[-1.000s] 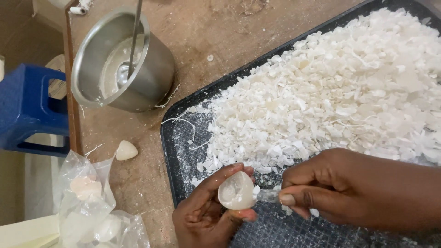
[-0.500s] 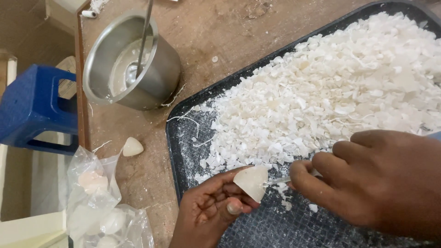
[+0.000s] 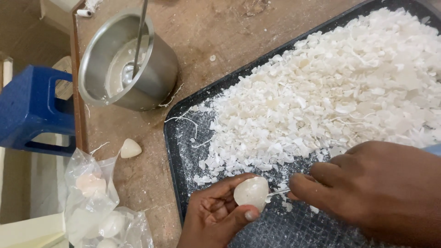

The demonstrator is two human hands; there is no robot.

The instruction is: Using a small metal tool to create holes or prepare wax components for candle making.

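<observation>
A pale, rounded white lump (image 3: pixel 251 191) sits low in the frame, just left of centre, above the near edge of the black tray (image 3: pixel 177 151). The left hand (image 3: pixel 216 216) holds it, thumb and fingers (image 3: pixel 225 186) curled round and pinching it. Half a second ago the piece showed a flat, wedge-like face; now a smooth domed side is up, so it has been turned in the grip, and that fits a lump being worked round, side after side.

The right hand (image 3: pixel 372 188) comes in from the lower right, its fingers pressed together on a thin blade (image 3: pixel 278 193) whose tip touches the lump's right side. What sort of tool it is beyond that I cannot tell; most of it is hidden in the hand. This hand has drawn a little closer to the lump.

A few fresh chips lie on the tray just beneath the two hands, at the foot of the large heap of white shavings (image 3: pixel 330 87) that fills the tray toward the upper right.

On the brown table (image 3: pixel 211 27), at upper left, stands a steel pot (image 3: pixel 126 62) with a ladle (image 3: pixel 135 46) in it. A second white lump (image 3: pixel 130 149) lies left of the tray, and a clear plastic bag (image 3: pixel 98 206) of more lumps lies at lower left. A blue stool (image 3: pixel 32 110) shows at the left edge.
</observation>
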